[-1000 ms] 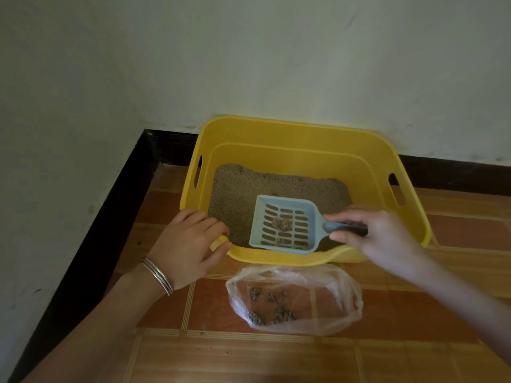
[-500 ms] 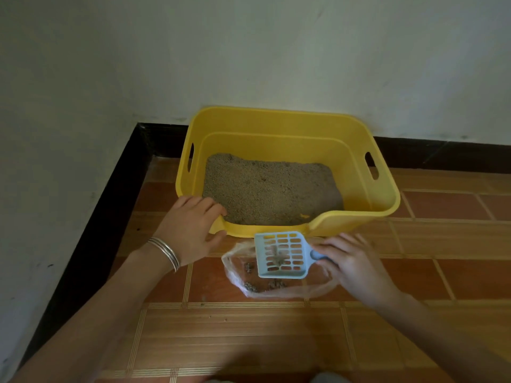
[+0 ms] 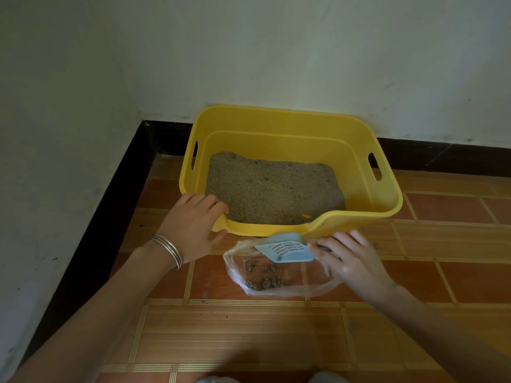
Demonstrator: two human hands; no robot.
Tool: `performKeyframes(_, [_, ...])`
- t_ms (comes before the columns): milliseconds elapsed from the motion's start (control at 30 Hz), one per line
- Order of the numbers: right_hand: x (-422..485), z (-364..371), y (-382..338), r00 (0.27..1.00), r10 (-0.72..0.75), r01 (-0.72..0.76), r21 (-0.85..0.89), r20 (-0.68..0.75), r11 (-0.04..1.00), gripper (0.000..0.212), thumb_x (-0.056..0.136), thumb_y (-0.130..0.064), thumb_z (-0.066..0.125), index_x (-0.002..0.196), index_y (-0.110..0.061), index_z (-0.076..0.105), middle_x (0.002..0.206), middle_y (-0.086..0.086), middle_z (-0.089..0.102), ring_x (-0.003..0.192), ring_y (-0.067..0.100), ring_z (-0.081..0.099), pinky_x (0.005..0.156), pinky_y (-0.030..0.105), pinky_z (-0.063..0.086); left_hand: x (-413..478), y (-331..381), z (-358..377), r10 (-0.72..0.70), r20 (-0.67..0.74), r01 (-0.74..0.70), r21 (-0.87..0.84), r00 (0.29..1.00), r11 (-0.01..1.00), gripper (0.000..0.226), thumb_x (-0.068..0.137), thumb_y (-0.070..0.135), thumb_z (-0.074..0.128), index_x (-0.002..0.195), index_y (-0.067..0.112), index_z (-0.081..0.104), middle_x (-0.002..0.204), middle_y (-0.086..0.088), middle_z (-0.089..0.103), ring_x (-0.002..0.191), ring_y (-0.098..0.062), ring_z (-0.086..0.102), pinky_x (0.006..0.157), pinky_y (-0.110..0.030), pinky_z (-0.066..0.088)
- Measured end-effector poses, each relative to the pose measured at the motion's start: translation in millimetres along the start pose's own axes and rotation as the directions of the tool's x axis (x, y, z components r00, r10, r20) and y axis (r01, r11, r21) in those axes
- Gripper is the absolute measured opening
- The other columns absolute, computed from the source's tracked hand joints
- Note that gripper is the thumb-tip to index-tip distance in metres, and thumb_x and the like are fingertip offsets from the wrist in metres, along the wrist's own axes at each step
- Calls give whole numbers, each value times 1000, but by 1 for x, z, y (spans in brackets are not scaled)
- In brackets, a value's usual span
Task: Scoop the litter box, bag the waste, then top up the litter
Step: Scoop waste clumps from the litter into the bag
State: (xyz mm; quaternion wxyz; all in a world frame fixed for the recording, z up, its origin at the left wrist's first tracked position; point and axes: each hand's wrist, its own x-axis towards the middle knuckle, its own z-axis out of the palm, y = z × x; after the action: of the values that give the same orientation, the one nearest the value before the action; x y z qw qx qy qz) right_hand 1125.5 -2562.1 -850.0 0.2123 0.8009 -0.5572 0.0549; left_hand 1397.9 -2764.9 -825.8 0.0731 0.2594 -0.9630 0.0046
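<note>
Dim, soft indoor light with a greenish cast: the pale wall (image 3: 304, 51) is brightest at upper right and greys into shadow on the left, while the lower edge and both forearms (image 3: 96, 313) sit in deep shade. The yellow litter box (image 3: 276, 120) stands out vividly, and the clear bag (image 3: 237, 272) carries a faint sheen. The wide lens bends the black skirting (image 3: 116, 205), and the scoop (image 3: 287, 251) and right hand (image 3: 356, 261) look slightly soft.

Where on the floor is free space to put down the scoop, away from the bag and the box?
Free: the orange floor tiles right of the yellow plastic litter box, past the right hand, and the strip nearer the person, below the clear plastic bag. Crowded: between box and bag, where the blue slotted scoop and left hand sit.
</note>
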Motion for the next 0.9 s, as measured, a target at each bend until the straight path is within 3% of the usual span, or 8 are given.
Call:
performKeyframes(233, [3,-7,8,1000,14,-13,31,-20,999,25,90,-9,48,109,-13,64,97,2,67,83,22,59,69,33,37,0,-1,1,20,-23,-20,-7,1000,1000,38,80,47,40,99,22,62,93,5,61,89,-20,60,85,-33,31])
performKeyframes(367, [16,-21,16,982,188,-180,193,-25,965,27,87,-26,52,104,-15,69,94,-2,67,83,17,56,70,28,36,3,-5,-2,45,-52,-47,-39,998,998,37,88,47,35,97,24,63,91,8,63,85,-17,60,82,-33,32])
performKeyframes(500, [36,-34,36,921,385,-353,285,-63,891,29,85,-31,58,104,-12,70,91,-1,65,83,16,55,68,29,40,11,-14,-2,46,-77,-52,-84,996,995,52,97,50,16,92,28,63,87,13,61,82,-13,58,80,-30,30])
performKeyframes(667, [61,-21,74,821,528,-563,158,215,811,31,77,-17,72,108,-16,68,93,3,65,84,26,61,72,42,49,29,-30,-1,29,-84,-36,-78,996,996,65,98,52,9,89,26,68,81,11,61,81,-15,58,81,-29,27])
performKeyframes(733, [75,-13,87,761,546,-600,60,350,798,31,84,-22,65,115,-21,64,102,1,64,90,23,60,77,35,49,38,-38,-1,13,-66,-19,-87,998,996,67,97,54,9,87,25,69,81,11,62,82,-16,59,82,-29,28])
performKeyframes(800, [91,-2,99,688,558,-617,-31,465,786,30,90,-28,57,120,-26,61,111,-1,62,91,19,59,69,26,45,45,-43,-1,-4,-54,-2,-102,999,995,63,95,56,13,86,28,69,82,13,62,85,-14,58,85,-29,27])
performKeyframes(900, [117,21,114,581,546,-654,-53,604,755,30,94,-29,51,122,-24,59,106,2,63,77,17,58,57,25,43,49,-44,1,-26,-63,20,-95,998,995,43,90,50,31,82,30,68,82,14,63,89,-15,57,87,-29,26])
